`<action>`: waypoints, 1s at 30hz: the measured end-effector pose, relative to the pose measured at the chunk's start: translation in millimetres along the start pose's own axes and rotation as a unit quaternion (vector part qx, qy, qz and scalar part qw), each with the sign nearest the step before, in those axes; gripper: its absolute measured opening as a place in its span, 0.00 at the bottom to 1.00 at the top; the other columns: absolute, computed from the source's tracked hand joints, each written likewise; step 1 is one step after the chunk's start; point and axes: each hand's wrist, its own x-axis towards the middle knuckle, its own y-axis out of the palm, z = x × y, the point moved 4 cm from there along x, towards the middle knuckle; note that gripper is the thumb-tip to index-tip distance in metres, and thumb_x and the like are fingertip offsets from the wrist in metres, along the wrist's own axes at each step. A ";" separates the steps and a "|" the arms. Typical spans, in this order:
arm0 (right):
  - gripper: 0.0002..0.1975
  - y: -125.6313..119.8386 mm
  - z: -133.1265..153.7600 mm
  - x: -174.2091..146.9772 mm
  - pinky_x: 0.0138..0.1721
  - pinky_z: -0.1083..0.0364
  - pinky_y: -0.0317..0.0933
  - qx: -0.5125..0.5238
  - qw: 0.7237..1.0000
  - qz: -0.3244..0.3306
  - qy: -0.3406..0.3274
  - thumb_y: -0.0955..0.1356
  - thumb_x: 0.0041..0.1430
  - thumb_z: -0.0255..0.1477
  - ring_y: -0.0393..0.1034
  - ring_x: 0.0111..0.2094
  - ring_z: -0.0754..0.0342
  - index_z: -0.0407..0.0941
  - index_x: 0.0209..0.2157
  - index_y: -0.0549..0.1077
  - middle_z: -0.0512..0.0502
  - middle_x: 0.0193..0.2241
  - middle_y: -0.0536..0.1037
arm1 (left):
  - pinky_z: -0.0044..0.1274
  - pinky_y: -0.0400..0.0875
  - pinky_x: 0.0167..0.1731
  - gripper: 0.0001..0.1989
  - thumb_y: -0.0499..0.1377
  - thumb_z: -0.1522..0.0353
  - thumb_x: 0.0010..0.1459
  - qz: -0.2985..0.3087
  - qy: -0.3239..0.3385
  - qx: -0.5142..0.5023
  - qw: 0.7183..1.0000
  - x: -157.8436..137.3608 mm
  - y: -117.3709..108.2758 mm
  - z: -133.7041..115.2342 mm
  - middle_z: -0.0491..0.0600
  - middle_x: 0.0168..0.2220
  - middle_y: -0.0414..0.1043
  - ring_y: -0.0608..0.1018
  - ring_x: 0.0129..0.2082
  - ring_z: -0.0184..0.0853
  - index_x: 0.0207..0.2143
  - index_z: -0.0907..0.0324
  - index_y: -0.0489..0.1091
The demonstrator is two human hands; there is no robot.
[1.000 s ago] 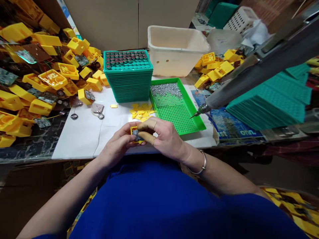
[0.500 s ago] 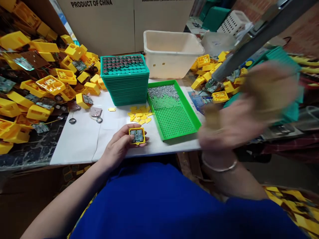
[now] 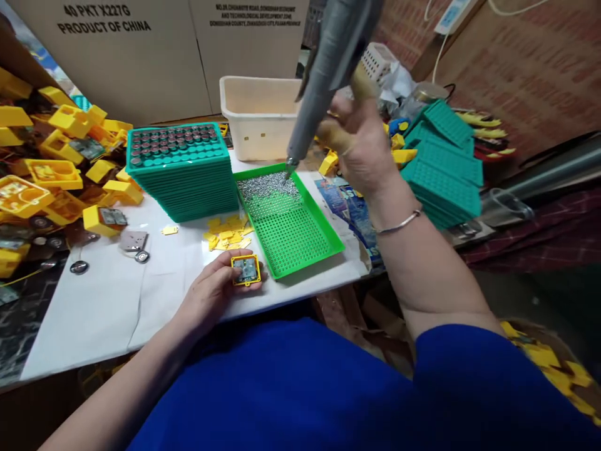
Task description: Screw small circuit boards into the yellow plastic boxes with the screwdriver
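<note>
My left hand [image 3: 218, 282] is closed around a small yellow plastic case [image 3: 246, 270], holding it near the table's front edge. The case's open side faces up and shows a circuit board inside. My right hand [image 3: 364, 134], with coverings on some fingers, is raised and wrapped around a grey electric screwdriver [image 3: 319, 88]. The screwdriver leans down to the left, its tip over the small metal screws [image 3: 267, 186] at the far end of a green perforated tray [image 3: 305, 241]. Part of the grip is hidden behind the tool.
Left of the tray stand a stack of teal trays [image 3: 188, 188] and a pile of small yellow plates [image 3: 228, 233]. Yellow cases [image 3: 61, 175] heap up at far left. A white bin [image 3: 258, 134] is behind; more teal trays [image 3: 441, 181] lie at right.
My right hand, blurred and apart from the screwdriver before, now grips it. The screwdriver has swung left until its tip is over the screws. The view has turned right; my left hand still holds the case.
</note>
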 end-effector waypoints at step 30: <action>0.31 70.2 -33.4 -35.8 0.27 0.53 0.63 0.083 0.980 -0.112 0.138 0.67 0.46 0.62 0.64 0.21 0.57 0.51 0.39 0.67 0.55 0.20 0.67 | 0.30 0.78 0.35 0.19 0.60 0.73 0.49 -0.010 -0.010 -0.010 1.000 0.3 0.0 -2.4 0.54 0.37 0.79 0.82 0.38 0.43 0.46 0.64 0.67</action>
